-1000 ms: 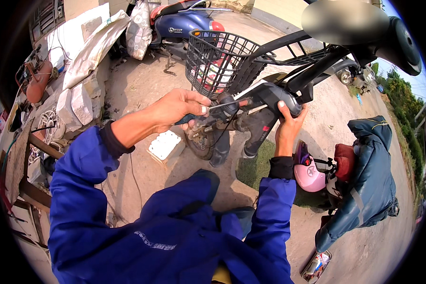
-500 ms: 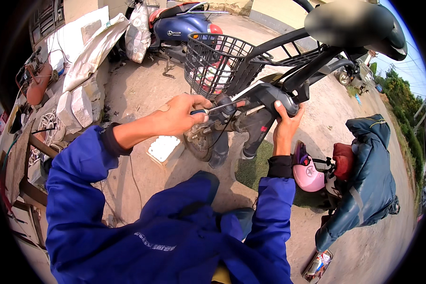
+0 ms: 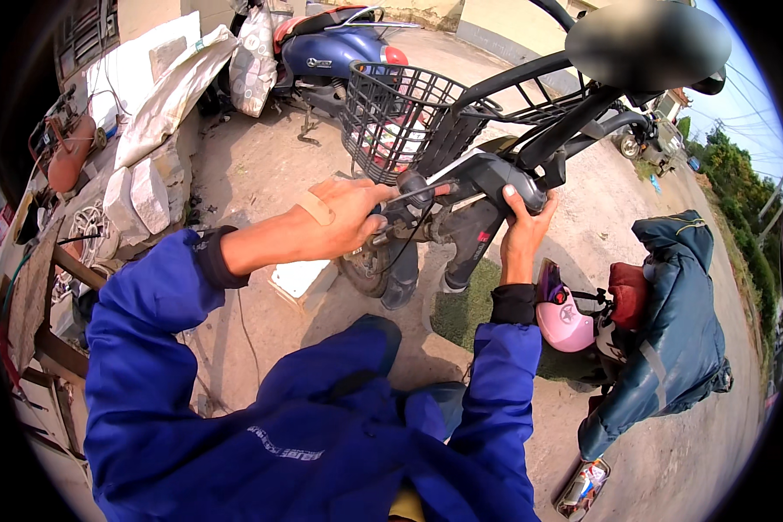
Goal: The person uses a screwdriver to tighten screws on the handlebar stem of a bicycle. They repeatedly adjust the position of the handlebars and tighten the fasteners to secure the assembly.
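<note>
My left hand (image 3: pixel 344 219), with a plaster strip on its back, is closed around a screwdriver (image 3: pixel 422 190) whose tip meets the black switch housing (image 3: pixel 505 178) on a scooter's handlebar. My right hand (image 3: pixel 522 233) grips that housing from below, thumb on top. A round black mirror (image 3: pixel 648 43) stands above the bar. A black wire basket (image 3: pixel 400 117) is mounted in front of the bar, with something red and white inside. Both my sleeves are blue.
A blue scooter (image 3: pixel 339 52) is parked beyond the basket, white sacks (image 3: pixel 170 96) and stone blocks (image 3: pixel 139 196) at the left. A pink helmet (image 3: pixel 565 317) and a dark jacket (image 3: pixel 679 322) rest on a vehicle at right. A white box (image 3: pixel 300 278) lies on the ground.
The view has shifted slightly. My left hand has slid a little toward the housing with the screwdriver; my right hand keeps its grip.
</note>
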Available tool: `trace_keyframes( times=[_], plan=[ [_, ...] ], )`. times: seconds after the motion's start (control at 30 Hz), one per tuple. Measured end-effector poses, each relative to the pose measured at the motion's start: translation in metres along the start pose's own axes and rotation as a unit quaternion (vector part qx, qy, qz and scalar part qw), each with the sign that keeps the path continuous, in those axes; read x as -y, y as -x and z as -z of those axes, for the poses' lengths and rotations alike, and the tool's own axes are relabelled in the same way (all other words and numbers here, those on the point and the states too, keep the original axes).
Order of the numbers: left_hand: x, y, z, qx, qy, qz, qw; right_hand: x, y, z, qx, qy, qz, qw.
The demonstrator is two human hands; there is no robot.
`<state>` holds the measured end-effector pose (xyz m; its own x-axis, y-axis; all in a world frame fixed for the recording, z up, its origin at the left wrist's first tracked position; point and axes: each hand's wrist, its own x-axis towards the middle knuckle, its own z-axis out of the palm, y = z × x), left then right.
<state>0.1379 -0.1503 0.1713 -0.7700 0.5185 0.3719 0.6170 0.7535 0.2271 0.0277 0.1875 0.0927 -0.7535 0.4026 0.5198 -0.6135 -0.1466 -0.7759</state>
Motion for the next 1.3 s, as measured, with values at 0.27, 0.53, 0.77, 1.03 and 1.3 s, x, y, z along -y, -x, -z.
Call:
trace_keyframes(
  times=[0.27,0.53,0.77,1.03,1.3],
  plan=[
    [0.008,-0.002,-0.013,-0.023,-0.128,-0.065,0.989,-0.001,0.003,-0.011,-0.006,-0.031,0.002,1.0],
    [0.014,-0.005,0.0,0.002,0.199,0.101,0.975,-0.007,-0.001,0.0,-0.007,0.014,0.025,1.0],
    [0.002,-0.01,-0.008,0.063,-0.106,0.021,0.992,0.0,0.003,-0.009,-0.012,-0.02,0.006,1.0],
    [0.047,-0.017,-0.015,0.04,0.142,-0.078,0.986,0.001,0.001,-0.005,-0.003,-0.003,0.008,1.0],
    [0.002,-0.022,0.002,0.108,-0.15,-0.007,0.983,-0.002,0.004,-0.002,-0.025,-0.013,0.014,1.0]
  ],
)
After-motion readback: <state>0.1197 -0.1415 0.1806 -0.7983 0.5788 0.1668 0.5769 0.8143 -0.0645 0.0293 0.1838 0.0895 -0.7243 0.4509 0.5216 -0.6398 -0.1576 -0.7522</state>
